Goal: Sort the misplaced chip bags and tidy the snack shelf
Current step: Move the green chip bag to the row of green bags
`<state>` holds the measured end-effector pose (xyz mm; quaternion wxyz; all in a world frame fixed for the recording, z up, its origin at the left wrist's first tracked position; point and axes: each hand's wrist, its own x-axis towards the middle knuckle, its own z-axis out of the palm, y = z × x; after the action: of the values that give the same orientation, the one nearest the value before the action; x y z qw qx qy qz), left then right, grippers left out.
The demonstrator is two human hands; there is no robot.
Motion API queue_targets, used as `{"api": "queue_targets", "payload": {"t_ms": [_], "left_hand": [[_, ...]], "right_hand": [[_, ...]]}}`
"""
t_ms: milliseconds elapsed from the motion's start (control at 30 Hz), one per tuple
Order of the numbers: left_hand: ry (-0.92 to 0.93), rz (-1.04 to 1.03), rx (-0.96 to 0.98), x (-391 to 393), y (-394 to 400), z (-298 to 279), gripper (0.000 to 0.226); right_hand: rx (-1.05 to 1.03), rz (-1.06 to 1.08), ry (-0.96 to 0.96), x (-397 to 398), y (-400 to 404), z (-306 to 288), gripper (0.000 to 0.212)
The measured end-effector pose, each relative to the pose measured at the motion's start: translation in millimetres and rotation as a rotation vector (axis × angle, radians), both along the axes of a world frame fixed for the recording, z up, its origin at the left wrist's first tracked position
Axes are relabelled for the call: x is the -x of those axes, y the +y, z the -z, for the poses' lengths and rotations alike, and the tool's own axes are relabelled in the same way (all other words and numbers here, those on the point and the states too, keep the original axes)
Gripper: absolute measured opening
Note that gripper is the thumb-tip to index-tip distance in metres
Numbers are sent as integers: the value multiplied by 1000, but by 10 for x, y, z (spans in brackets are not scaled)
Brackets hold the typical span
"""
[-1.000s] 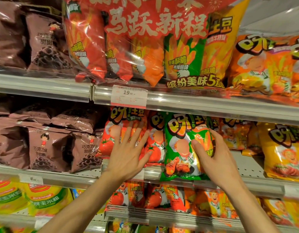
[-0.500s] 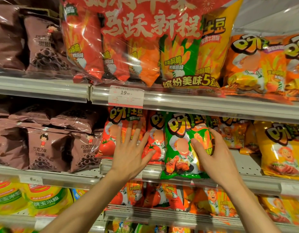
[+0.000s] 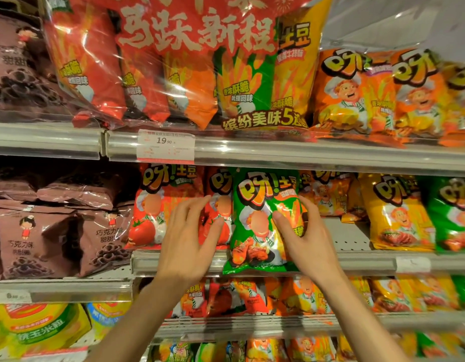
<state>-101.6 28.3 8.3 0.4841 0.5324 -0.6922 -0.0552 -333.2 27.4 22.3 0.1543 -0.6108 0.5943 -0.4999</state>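
A glossy green plastic chip bag (image 3: 255,220) stands upright at the front lip of the middle metal shelf (image 3: 356,262), its bottom edge hanging over the rail. The right hand (image 3: 302,236) grips the green bag's right side, thumb across its front. Just left of the green bag, the left hand (image 3: 187,239) rests with spread fingers on red tomato-print chip bags (image 3: 158,205). Right of the green bag, beyond a bare stretch of shelf, stands a yellow chip bag (image 3: 393,212).

Right hand (image 3: 302,236) covers the green chip bag's (image 3: 255,218) right edge; fingertips wrap behind it, out of sight. Red tomato bags (image 3: 158,207) partly hidden by the left hand (image 3: 187,244), can't tell if it touches them. Far-right bags (image 3: 453,212) blurred and cut off; price tag (image 3: 165,146) small print unreadable.
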Motion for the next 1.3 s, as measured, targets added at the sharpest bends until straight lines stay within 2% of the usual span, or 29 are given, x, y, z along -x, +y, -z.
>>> {"api": "queue_targets", "payload": {"t_ms": [100, 200, 300, 467, 733, 1067, 1300], "left_hand": [[239, 163, -150, 112, 99, -28, 51], [391, 311, -263, 189, 138, 10, 71], [473, 395, -315, 276, 179, 54, 61], [577, 434, -368, 489, 238, 199, 59], [562, 428, -357, 1349, 561, 327, 62], [558, 432, -445, 3408, 1143, 210, 54], [532, 595, -461, 4543, 1016, 189, 70]], "right_hand": [[-15, -13, -71, -42, 96, 28, 81], [-39, -12, -94, -71, 223, 60, 79], [-80, -16, -87, -96, 397, 69, 73], [-102, 3, -111, 64, 608, 163, 80], [-139, 25, -150, 894, 993, 227, 66], [-230, 52, -268, 2889, 1454, 400, 76], [-264, 153, -235, 4069, 1593, 273, 82]]}}
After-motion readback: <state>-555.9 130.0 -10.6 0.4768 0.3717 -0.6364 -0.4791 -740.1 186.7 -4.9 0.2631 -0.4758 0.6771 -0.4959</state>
